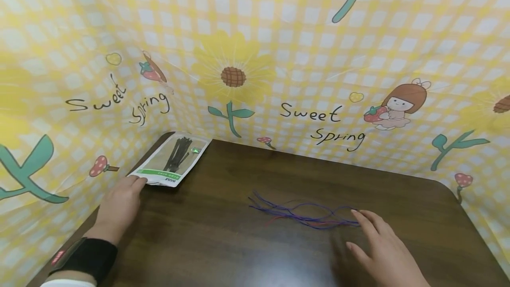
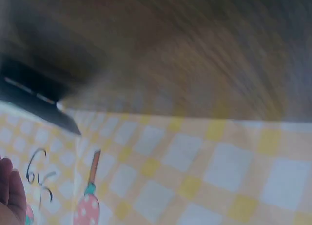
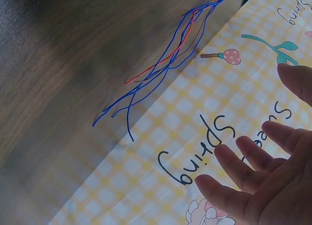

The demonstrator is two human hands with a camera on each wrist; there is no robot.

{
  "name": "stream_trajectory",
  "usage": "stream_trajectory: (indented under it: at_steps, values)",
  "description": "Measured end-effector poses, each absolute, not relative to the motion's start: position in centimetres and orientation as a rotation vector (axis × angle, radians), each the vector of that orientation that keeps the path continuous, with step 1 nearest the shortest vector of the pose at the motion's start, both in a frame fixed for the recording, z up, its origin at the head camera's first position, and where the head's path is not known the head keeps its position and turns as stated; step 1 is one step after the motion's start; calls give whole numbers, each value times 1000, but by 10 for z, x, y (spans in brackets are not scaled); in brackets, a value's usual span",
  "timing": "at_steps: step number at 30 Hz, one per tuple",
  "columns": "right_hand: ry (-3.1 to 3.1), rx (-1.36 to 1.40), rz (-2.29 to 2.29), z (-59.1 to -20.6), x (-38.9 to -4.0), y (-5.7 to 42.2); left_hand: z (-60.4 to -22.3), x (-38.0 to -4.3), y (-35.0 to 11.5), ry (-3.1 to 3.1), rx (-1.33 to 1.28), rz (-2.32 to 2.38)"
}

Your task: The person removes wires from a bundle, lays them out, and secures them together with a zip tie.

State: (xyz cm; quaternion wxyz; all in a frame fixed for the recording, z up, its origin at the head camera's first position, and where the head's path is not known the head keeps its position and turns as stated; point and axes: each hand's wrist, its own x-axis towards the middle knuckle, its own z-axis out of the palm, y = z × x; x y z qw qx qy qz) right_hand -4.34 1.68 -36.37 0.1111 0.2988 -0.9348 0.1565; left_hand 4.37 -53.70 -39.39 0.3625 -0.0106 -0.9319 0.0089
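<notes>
A bundle of thin blue wires with some red among them point(image 1: 311, 220) lies loosely spread on the dark wooden table point(image 1: 223, 251). My right hand point(image 1: 384, 242) is at the bundle's right end, fingers spread and fairly straight; nothing is gripped in it, as the right wrist view also shows with the hand point(image 3: 263, 171) apart from the wires point(image 3: 170, 64). At the table's left edge my left hand point(image 1: 121, 203) is by the near corner of a flat packet point(image 1: 171, 158) picturing dark strips. Its fingers point(image 2: 17, 195) look relaxed; whether they touch the packet is unclear.
A yellow checked cloth point(image 1: 279, 56) with printed flowers and lettering hangs upright behind the table and along its sides. The packet lies at the table's back left corner. A black band point(image 1: 85, 258) wraps my left wrist.
</notes>
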Motion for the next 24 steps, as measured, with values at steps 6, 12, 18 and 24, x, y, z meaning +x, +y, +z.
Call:
stream_trajectory:
  at_steps: [6, 12, 18, 24]
  values:
    - [-2762, 856, 465, -365, -42, 18, -381, 47, -544, -2295, -1, -75]
    - [-2765, 854, 483, -365, -42, 17, -363, 54, -546, -2250, 95, -131]
    - [-2777, 832, 488, -364, -41, 17, -345, 52, -541, -2210, 114, -178]
    - [-2749, 839, 474, -362, -41, 18, -332, 42, -511, -2185, 34, -211]
